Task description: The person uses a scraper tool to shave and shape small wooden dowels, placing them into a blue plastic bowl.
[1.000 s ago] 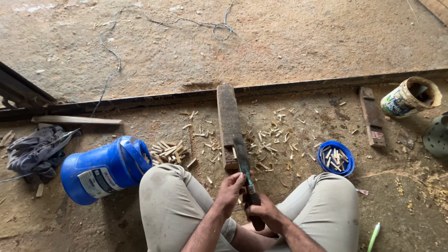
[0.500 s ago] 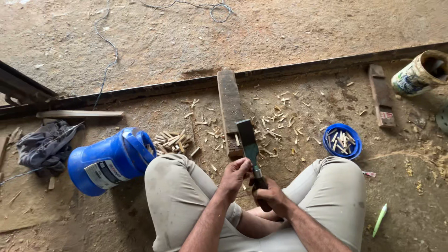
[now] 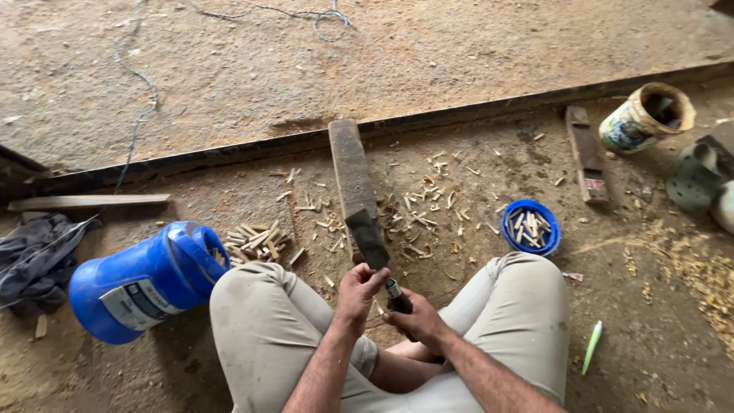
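Sitting cross-legged on the dusty ground, I hold a broad-bladed chopping knife (image 3: 372,243) between my knees. My right hand (image 3: 417,320) is closed fully around the dark handle, fingers wrapped tight, with the blade pointing away from me. My left hand (image 3: 358,293) is curled at the base of the blade, fingertips pinched together just beside the metal; whether a small sliver of wood lies between them I cannot tell. The blade rests over the near end of a weathered wooden block (image 3: 353,177), which lies lengthwise in front of me and reaches toward a dark metal rail (image 3: 489,107) crossing the floor. Pale wood chips (image 3: 417,210) are scattered on both sides of the block. A neat heap of cut wooden sticks (image 3: 256,241) lies to the left, just beside the mouth of a blue plastic jar (image 3: 141,281) tipped on its side. A blue bowl (image 3: 531,227) holding short cut pieces stands near my right knee. Farther right are a flat wooden bar (image 3: 587,153) and a tilted paint tin (image 3: 647,116). A green pen (image 3: 592,346) lies by my right leg; a grey cloth (image 3: 34,256) lies at far left.
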